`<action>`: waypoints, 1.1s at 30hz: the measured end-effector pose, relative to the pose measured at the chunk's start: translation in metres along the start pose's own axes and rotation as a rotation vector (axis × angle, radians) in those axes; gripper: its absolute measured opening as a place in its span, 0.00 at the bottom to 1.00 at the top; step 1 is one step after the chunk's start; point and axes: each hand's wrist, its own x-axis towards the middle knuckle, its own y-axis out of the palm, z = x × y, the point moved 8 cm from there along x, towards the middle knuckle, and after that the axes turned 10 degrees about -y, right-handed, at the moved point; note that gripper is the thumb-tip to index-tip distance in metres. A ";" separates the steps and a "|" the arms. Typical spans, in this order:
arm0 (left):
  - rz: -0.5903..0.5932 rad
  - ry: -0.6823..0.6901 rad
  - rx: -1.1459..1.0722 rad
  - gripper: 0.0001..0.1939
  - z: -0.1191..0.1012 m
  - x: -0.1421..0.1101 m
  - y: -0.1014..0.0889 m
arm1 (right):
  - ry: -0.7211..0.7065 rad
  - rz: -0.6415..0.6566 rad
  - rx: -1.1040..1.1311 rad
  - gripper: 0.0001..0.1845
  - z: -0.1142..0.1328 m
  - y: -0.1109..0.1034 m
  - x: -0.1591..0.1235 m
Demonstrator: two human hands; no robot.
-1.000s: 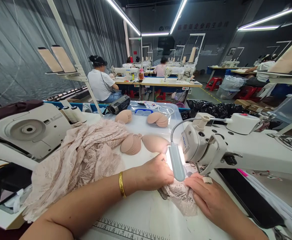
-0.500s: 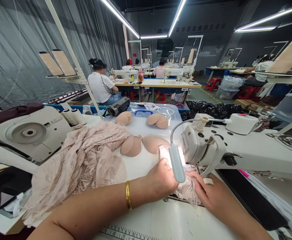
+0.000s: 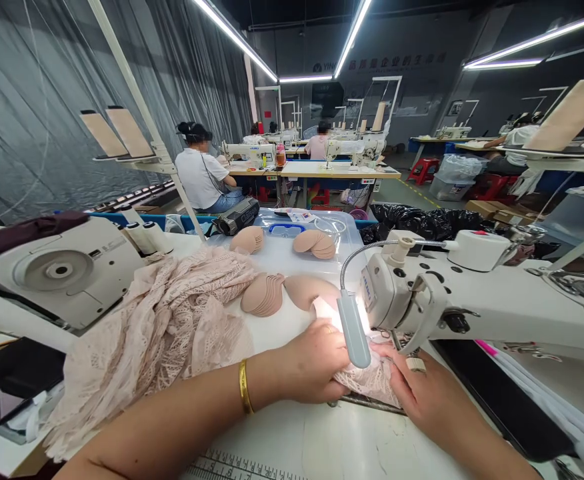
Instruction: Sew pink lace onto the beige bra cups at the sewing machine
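Note:
My left hand (image 3: 312, 363), with a gold bangle on the wrist, is curled over a small piece of pink lace (image 3: 369, 381) and presses it down by the needle of the white sewing machine (image 3: 472, 300). My right hand (image 3: 425, 393) lies flat on the same lace piece, just right of the presser foot, fingers stretched out. The machine's lit gooseneck lamp (image 3: 353, 328) hangs over both hands and hides the fingertips of the left one. A beige foam cup (image 3: 312, 291) lies just beyond my left hand.
A heap of pink lace (image 3: 167, 327) lies at left, stacks of foam cups (image 3: 263, 293) behind it on a clear plastic box lid (image 3: 292, 250). Another machine head (image 3: 62, 270) stands far left. A black phone (image 3: 19, 377) lies near the left edge. Other people sew at tables behind.
Both hands have slid the lace piece forward, farther under the machine head. The left hand moved up toward the lamp and the right hand followed.

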 end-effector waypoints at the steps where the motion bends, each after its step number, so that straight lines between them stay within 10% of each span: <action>1: 0.032 -0.035 -0.016 0.07 0.002 -0.001 -0.003 | -0.008 -0.022 0.016 0.20 0.003 -0.003 0.000; 9: 0.127 0.067 -0.434 0.26 -0.009 -0.007 -0.029 | -0.113 -0.030 0.114 0.17 0.040 -0.005 0.015; 13: 0.224 0.009 -0.179 0.18 -0.003 -0.016 -0.017 | -0.036 0.058 0.040 0.25 0.018 0.017 0.003; 19: 0.043 0.012 0.008 0.06 -0.006 -0.010 -0.010 | 0.026 0.198 0.040 0.31 -0.004 0.030 -0.013; 33: -0.251 0.129 0.122 0.10 -0.005 -0.011 -0.008 | 0.059 0.179 0.123 0.32 0.002 0.027 -0.008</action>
